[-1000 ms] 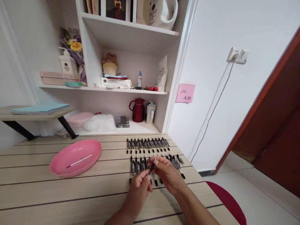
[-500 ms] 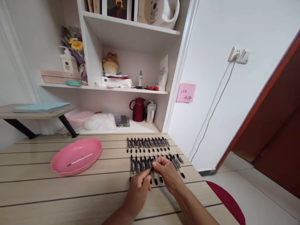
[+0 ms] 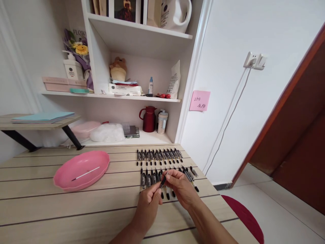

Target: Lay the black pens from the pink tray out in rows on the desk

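Note:
Between my two hands is a pen (image 3: 163,181) with a black grip section, tilted up to the right over the near row of pens. My left hand (image 3: 150,200) is closed around its lower end, thumb and fingers pinched together. The fingertips of my right hand (image 3: 179,186) are closed at its upper end, by a small light-coloured tip. Beneath and behind my hands lies a near row of pen parts (image 3: 144,179), with black caps and clear barrels, partly hidden by my fingers. Farther back runs a second row of pens (image 3: 158,156).
A pink oval tray (image 3: 61,181) on the left of the wooden table (image 3: 106,206) holds a thin white refill (image 3: 86,173) with a dark end. Behind the table, white shelves carry a dark red jug (image 3: 149,119) and a patterned cup (image 3: 162,122). A low stand (image 3: 67,123) is at left.
More of the pen's black section shows between my hands, and my right fingertips sit nearer its upper end. The whole view has shifted slightly; the rows and the tray look unchanged.

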{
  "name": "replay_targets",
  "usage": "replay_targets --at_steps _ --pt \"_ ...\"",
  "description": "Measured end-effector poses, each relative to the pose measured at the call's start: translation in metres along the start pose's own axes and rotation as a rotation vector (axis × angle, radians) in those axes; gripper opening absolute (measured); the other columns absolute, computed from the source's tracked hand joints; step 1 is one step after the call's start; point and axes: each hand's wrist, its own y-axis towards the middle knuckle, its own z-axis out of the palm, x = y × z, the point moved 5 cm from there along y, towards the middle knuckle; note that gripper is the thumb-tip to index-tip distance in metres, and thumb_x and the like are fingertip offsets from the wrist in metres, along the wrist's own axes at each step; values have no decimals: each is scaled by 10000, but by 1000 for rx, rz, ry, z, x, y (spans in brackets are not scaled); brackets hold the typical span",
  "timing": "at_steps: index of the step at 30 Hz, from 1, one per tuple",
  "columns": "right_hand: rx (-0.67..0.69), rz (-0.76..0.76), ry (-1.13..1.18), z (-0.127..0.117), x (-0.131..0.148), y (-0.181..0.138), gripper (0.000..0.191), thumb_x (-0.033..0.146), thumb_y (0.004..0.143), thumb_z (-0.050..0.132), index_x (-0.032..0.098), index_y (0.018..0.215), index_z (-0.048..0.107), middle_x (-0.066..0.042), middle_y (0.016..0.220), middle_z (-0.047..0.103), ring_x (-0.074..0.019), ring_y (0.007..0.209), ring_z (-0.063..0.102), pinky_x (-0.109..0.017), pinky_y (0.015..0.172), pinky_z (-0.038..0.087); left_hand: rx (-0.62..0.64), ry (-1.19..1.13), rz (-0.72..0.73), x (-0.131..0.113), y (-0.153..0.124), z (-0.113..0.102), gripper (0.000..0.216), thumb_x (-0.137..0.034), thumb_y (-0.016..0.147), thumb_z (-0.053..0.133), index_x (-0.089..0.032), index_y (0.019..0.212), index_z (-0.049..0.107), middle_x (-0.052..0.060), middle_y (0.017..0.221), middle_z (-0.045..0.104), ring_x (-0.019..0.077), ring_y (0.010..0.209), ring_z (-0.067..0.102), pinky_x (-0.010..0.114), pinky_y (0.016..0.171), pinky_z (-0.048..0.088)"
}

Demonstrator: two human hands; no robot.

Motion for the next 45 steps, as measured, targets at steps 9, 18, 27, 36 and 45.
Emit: replay_targets --at_steps 9,18,27,36,45 --pt "-22 -13 -96 -4 -7 3 223 312 557 728 163 616 573 18 656 580 -74 545 459 -215 570 356 -50 188 93 -17 -4 -5 360 -296 761 428 -147 1018 631 -2 520 540 133 513 469 223 525 385" --pt "-486 -48 -1243 -90 59 33 198 345 717 518 197 820 601 -61 822 635 -207 777 564 -300 629 391 -38 68 -59 9 3 -5 439 -362 764 429 -92 1083 564 -29 511 479 100 485 412 200 473 326" --pt "-628 125 -1499 -149 55 35 243 107 606 518 138 836 588 -154 904 624 -273 899 559 -326 673 396 -49 -5 -78 7 2 -4 404 -375 728 464 -100 987 608 -31 488 470 96 462 394 202 462 311" --pt "-184 -82 -613 -69 41 42 220 316 693 561 192 874 538 6 700 581 -125 620 565 -225 525 401 -30 -183 -202 13 2 -1 462 -408 706 490 -107 1047 574 -52 468 474 49 331 277 190 360 212" --pt "-34 -193 -106 -12 29 25 272 332 691 622 196 916 552 20 647 542 -82 564 500 -199 511 365 -8 -195 -224 12 1 0 438 -371 716 478 -120 1061 576 -55 458 461 39 321 256 178 341 193"
